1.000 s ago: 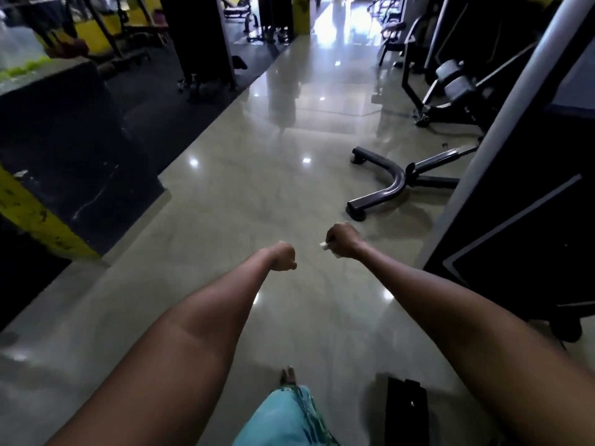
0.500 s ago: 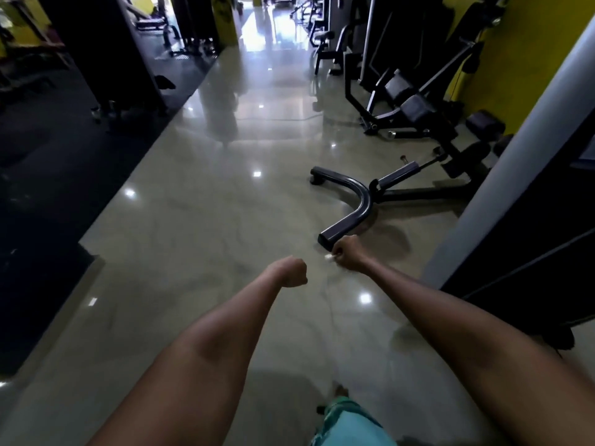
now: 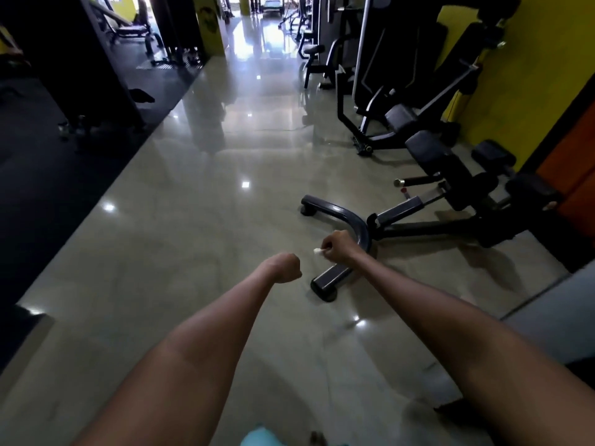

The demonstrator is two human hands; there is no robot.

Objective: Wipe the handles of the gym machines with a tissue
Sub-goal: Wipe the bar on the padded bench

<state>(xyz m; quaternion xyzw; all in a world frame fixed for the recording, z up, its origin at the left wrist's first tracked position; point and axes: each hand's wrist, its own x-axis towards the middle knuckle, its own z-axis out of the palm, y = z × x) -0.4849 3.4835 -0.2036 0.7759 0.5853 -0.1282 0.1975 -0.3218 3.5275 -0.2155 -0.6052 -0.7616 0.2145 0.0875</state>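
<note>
Both my arms reach forward over a glossy tiled floor. My right hand (image 3: 338, 245) is curled into a fist round a small white tissue (image 3: 317, 251), whose corner pokes out on the left. My left hand (image 3: 287, 267) is a closed fist a little to the left and holds nothing that I can see. Just beyond my right hand lies the curved black base bar (image 3: 346, 217) of a gym bench machine (image 3: 450, 175) with dark pads. No machine handle is touched by either hand.
More black gym machines (image 3: 380, 91) line the right side against a yellow wall (image 3: 502, 91). A dark rubber mat (image 3: 48, 175) and black pillars (image 3: 96, 59) fill the left. A shiny aisle (image 3: 251, 123) runs ahead between them. A grey panel (image 3: 553, 317) stands at right.
The view has swung right and moved forward, bringing the bench machine and yellow wall closer. Both fists keep their pose, the right still holding the tissue.
</note>
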